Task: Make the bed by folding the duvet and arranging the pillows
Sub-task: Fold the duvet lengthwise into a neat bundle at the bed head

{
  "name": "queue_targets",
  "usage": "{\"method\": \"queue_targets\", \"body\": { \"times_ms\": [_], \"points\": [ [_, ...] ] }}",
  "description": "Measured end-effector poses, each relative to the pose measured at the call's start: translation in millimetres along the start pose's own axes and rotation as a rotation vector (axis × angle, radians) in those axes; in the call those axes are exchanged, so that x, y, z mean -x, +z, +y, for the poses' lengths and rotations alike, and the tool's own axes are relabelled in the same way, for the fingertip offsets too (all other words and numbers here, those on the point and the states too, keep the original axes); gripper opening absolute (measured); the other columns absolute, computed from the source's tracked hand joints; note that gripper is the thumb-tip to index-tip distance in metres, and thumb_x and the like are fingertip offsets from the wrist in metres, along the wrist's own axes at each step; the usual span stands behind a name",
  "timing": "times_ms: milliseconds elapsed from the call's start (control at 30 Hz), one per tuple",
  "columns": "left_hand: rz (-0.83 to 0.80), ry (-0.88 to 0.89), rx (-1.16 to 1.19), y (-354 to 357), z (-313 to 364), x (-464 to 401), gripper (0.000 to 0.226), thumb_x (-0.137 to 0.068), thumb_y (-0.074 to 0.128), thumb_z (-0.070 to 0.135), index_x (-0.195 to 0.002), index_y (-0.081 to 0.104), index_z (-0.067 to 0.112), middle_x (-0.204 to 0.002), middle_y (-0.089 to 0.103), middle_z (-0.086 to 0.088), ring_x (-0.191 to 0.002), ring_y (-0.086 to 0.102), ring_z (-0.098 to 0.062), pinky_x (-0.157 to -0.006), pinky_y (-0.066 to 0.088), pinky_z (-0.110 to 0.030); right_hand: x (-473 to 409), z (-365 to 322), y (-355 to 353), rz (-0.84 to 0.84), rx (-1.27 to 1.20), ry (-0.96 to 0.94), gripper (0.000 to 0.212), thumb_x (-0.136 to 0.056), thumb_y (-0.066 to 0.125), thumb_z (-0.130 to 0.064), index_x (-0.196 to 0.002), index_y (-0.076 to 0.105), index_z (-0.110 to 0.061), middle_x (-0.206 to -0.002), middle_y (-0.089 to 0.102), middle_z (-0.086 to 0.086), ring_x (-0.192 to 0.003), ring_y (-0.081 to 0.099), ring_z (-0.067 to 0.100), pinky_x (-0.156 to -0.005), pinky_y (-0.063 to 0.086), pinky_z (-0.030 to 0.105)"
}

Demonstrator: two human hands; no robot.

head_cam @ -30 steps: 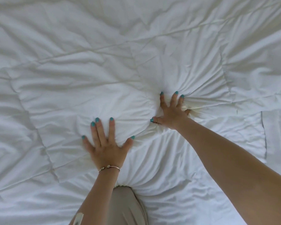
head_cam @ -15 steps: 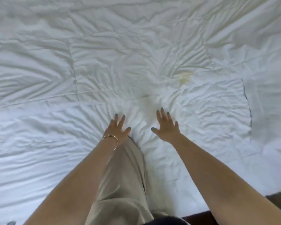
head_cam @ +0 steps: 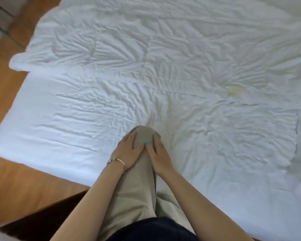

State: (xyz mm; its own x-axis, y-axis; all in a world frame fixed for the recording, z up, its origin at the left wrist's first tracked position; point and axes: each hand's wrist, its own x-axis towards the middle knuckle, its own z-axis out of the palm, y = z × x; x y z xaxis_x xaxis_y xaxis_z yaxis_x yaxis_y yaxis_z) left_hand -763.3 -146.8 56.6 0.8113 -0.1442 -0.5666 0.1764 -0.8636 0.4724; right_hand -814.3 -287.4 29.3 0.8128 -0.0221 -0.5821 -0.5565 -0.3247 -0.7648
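At the far left there is the wooden floor (head_cam: 9,180), brown and a little blurred, and it goes along the side of the bed. Above it, the corner of the white duvet (head_cam: 111,49) hangs over the bed's edge. The duvet lies spread flat on the bed and covers nearly the whole picture; it is full of small wrinkles and has stitched lines that divide it in squares. Nearer to the person, the white cloth is smoother and looks bluish. No pillow is in this view.

In the middle, the person has one knee (head_cam: 144,134) on the bed, in beige trousers, and it presses into the cloth so that the wrinkles spread out from it like rays. The left hand (head_cam: 129,150) rests on the left side of this knee. Its fingers are straight and close together, laid flat on the trouser cloth, and they hold nothing. On the left wrist there is a thin bracelet (head_cam: 117,160). The right hand (head_cam: 159,153) rests on the right side of the same knee, just beside the left hand, and the thumbs come nearly together on top of the leg. Its fingers too are flat and relaxed and grip nothing. The thumbnails are painted turquoise. Both hands touch only the knee, not the duvet.

More to the right, on the duvet, there is a small yellowish stain (head_cam: 234,90). At the right edge a darker seam runs down, and beyond it the cloth is grey and blurred.
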Motion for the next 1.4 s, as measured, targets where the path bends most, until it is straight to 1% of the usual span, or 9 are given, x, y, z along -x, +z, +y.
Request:
{"method": "queue_targets", "body": {
  "times_ms": [233,500,667,733,833,933,1033,1167,1400],
  "points": [
    [0.207,-0.281,0.069,-32,-72,56,0.065,-0.092,0.045,0.049,-0.15,0.02,0.037,-0.158,0.018,0.012,-0.142,0.024,-0.02,-0.113,0.029,-0.04,37,-18,75,-0.314,0.187,-0.046,0.055,-0.101,0.022,-0.049,-0.153,0.007,-0.041,-0.154,0.034,-0.001,-0.134,0.042,0.025,-0.106,0.036,0.038],
    [0.101,-0.65,-0.078,-56,-148,117,0.055,-0.095,0.034,0.05,-0.148,0.023,0.043,-0.161,0.005,0.001,-0.143,0.015,-0.035,-0.115,0.024,-0.044,83,7,122,-0.768,0.388,0.022,0.06,-0.097,0.036,-0.052,-0.152,0.014,-0.043,-0.155,0.033,-0.004,-0.137,0.039,0.019,-0.11,0.03,0.029],
    [-0.119,-0.682,-0.056,-35,-189,131,0.051,-0.098,0.036,0.041,-0.146,0.035,0.025,-0.155,0.027,-0.007,-0.142,0.026,-0.028,-0.114,0.022,-0.033,58,13,116,-0.636,0.575,0.107,0.062,-0.1,0.038,-0.04,-0.155,0.014,-0.022,-0.155,0.031,0.007,-0.138,0.036,0.025,-0.111,0.029,0.032],
    [-0.193,-0.636,0.009,-28,-199,129,0.033,-0.096,0.04,0.037,-0.118,0.06,0.022,-0.126,0.054,-0.005,-0.125,0.046,-0.026,-0.103,0.034,-0.031,43,14,117,-0.613,0.611,0.151,0.066,-0.1,0.038,-0.038,-0.155,0.006,-0.023,-0.155,0.032,0.009,-0.138,0.036,0.026,-0.11,0.031,0.034],
    [-0.344,-0.526,0.09,-25,-220,110,0.028,-0.095,0.045,0.03,-0.076,0.062,0.017,-0.086,0.06,-0.006,-0.093,0.053,-0.022,-0.084,0.04,-0.029,22,10,127,-0.572,0.645,0.231,0.065,-0.102,0.032,-0.04,-0.156,0.0,-0.024,-0.157,0.028,0.01,-0.14,0.034,0.027,-0.11,0.029,0.033],
    [-0.448,-0.467,0.167,-46,-245,74,0.037,-0.1,0.041,0.029,-0.13,0.053,0.01,-0.138,0.049,-0.008,-0.13,0.042,-0.025,-0.104,0.032,-0.028,0,0,145,-0.513,0.666,0.35,0.065,-0.103,0.029,-0.044,-0.156,0.004,-0.016,-0.161,0.017,0.009,-0.145,0.024,0.025,-0.115,0.02,0.03],
    [-0.538,-0.425,0.061,-87,-280,28,0.052,-0.097,0.042,0.038,-0.146,0.032,0.022,-0.146,0.037,0.001,-0.135,0.036,-0.025,-0.108,0.029,-0.031,-25,-19,175,-0.423,0.631,0.461,0.061,-0.104,0.033,-0.04,-0.153,0.019,-0.008,-0.16,0.018,0.009,-0.146,0.022,0.022,-0.115,0.017,0.026],
    [-0.542,-0.414,0.022,-131,-335,-17,0.059,-0.092,0.044,0.044,-0.146,0.03,0.025,-0.142,0.047,-0.005,-0.127,0.045,-0.026,-0.1,0.034,-0.032,-33,-43,221,-0.272,0.526,0.623,0.056,-0.099,0.045,-0.035,-0.146,0.038,-0.006,-0.152,0.037,0.008,-0.135,0.039,0.025,-0.101,0.033,0.026],
    [-0.738,-0.245,-0.044,-163,-379,-23,0.027,-0.098,0.042,0.039,-0.115,0.054,0.022,-0.113,0.057,0.001,-0.107,0.048,-0.021,-0.089,0.035,-0.028,-34,-91,307,-0.494,0.534,0.683,0.044,-0.089,0.055,-0.045,-0.124,0.058,-0.018,-0.129,0.056,0.0,-0.131,0.045,0.026,-0.1,0.036,0.03]
  ]
}}
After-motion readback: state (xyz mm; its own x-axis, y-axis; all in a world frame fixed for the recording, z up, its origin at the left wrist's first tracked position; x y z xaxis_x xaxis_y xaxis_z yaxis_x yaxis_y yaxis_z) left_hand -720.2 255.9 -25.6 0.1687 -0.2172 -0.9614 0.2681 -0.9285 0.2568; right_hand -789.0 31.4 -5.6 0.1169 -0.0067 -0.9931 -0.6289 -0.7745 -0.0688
